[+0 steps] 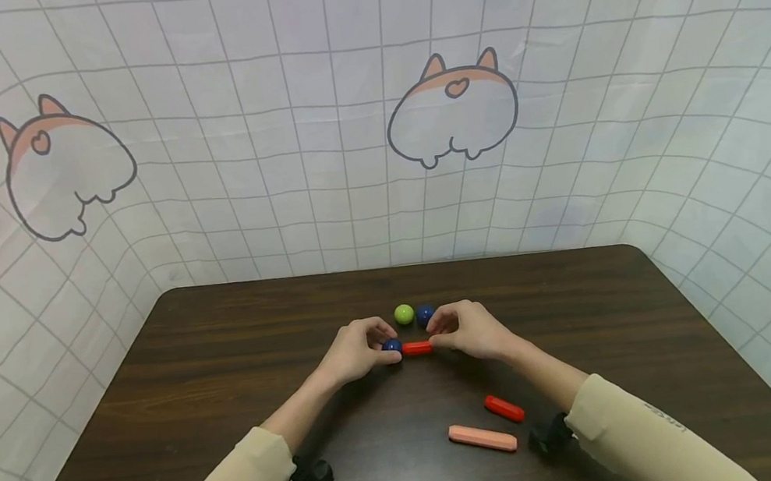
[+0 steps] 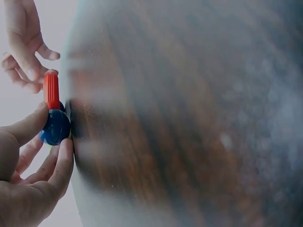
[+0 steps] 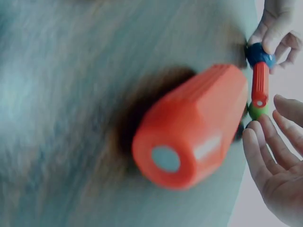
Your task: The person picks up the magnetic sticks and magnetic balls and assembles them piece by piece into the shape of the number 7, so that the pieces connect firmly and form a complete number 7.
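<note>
My left hand (image 1: 358, 351) pinches a dark blue ball (image 1: 392, 345) between thumb and fingers. A short red ribbed rod (image 1: 416, 348) extends from that ball toward my right hand, its end touching the ball. In the right wrist view the rod's free end (image 3: 259, 102) shows a pale round tip. My right hand (image 1: 468, 330) is beside this end, and its spread fingers (image 3: 279, 146) grip nothing in the right wrist view. Behind the rod lie a green ball (image 1: 403, 314) and a second blue ball (image 1: 425, 315), the latter close to the right fingers.
Nearer on the dark wooden table (image 1: 165, 428) lie another red rod (image 1: 504, 408) and a longer peach rod (image 1: 482, 438), both left of my right forearm. A white gridded cloth (image 1: 325, 200) with cartoon drawings hangs behind the table and at its sides.
</note>
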`<state>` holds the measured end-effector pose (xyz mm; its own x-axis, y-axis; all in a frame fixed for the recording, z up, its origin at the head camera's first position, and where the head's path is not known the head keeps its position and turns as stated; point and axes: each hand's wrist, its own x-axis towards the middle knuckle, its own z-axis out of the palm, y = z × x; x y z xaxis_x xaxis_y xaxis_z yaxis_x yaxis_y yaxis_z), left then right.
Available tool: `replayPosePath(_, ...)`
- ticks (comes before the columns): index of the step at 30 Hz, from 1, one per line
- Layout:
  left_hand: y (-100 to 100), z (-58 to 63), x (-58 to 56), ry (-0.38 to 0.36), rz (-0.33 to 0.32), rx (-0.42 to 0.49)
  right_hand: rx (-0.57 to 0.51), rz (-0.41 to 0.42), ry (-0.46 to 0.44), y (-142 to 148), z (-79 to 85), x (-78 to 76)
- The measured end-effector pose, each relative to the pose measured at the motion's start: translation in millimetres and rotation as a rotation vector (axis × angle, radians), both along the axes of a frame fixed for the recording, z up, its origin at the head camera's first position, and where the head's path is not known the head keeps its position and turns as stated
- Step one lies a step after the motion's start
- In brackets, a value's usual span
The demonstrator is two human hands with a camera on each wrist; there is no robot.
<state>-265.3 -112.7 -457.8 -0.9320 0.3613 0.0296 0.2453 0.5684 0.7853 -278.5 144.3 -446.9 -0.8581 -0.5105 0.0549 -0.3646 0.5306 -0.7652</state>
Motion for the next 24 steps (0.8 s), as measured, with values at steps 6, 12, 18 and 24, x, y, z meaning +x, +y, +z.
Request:
replayPosePath(6, 0.0, 1.8, -0.7, -0.002, 0.008, -0.004, -0.036, -0.08, -0.035, 7.8, 1.7, -7.4)
replayPosePath(12, -1.2, 0.8, -1.6, 0.0, 0.023, -0.013, -0.042, -0.144, -0.019, 8.9, 2.0, -16.3)
replayPosePath(18, -2.0, 2.0, -1.4, -0.007, 0.013, -0.008, -0.013, -0.146, -0.016, 7.4, 2.9, -23.3)
replayPosePath(24, -1.4, 1.7, -1.8, -0.008, 0.023, -0.006, 0.037, -0.139, -0.001, 1.2, 2.9, -28.6)
